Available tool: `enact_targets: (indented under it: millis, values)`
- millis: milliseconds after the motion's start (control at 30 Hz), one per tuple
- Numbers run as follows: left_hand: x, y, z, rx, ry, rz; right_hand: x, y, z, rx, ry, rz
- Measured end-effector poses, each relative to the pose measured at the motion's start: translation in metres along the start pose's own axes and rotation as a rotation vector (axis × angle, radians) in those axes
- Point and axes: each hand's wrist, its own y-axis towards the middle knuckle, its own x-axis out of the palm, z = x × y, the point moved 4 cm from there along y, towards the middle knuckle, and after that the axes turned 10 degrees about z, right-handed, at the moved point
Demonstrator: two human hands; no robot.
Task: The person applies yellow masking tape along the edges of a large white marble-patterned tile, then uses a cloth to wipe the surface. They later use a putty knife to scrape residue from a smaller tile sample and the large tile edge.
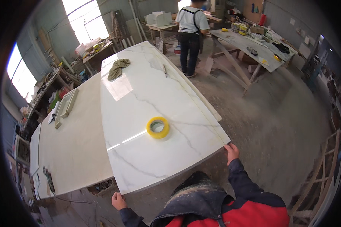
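Note:
A large white slab [159, 151] with grey veins and a glossy face lies before me on the work table. My left hand [119, 200] is closed at its near left corner, the fingers partly hidden by the edge. At the near right corner my right hand [232, 152] pinches the slab, thumb on top and the other fingers mostly out of sight below. A roll of yellow tape [157, 127] rests flat on the slab, a little right of its middle. Farther off, a crumpled olive cloth [118, 69] and a slim pen-like tool [164, 70] lie on it.
A beige board [79, 140] extends to the left, bearing pale frame pieces [67, 104] and a dark power tool [48, 179] with a cord. Another person [190, 34] stands beyond the slab, back turned. A cluttered trestle table [257, 47] is at far right; wooden racks [322, 174] line the right.

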Motion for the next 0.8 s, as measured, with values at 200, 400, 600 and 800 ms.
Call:
enact_targets:
  millis: [200, 400, 600, 800]
  values:
    - [0.006, -0.002, 0.014, 0.219, 0.441, 0.078, -0.045, -0.003, -0.049, -0.010, -0.007, 0.121]
    - [0.089, -0.079, 0.077, 0.413, 0.474, 0.038, -0.105, 0.080, -0.063, 0.121, 0.099, 0.116]
    - [0.232, -0.243, 0.086, 0.614, 0.582, -0.123, -0.126, 0.179, -0.076, 0.227, 0.072, -0.087]
    - [0.391, -0.411, 0.087, 0.751, 0.786, -0.418, -0.211, 0.287, -0.136, 0.296, -0.008, -0.073]
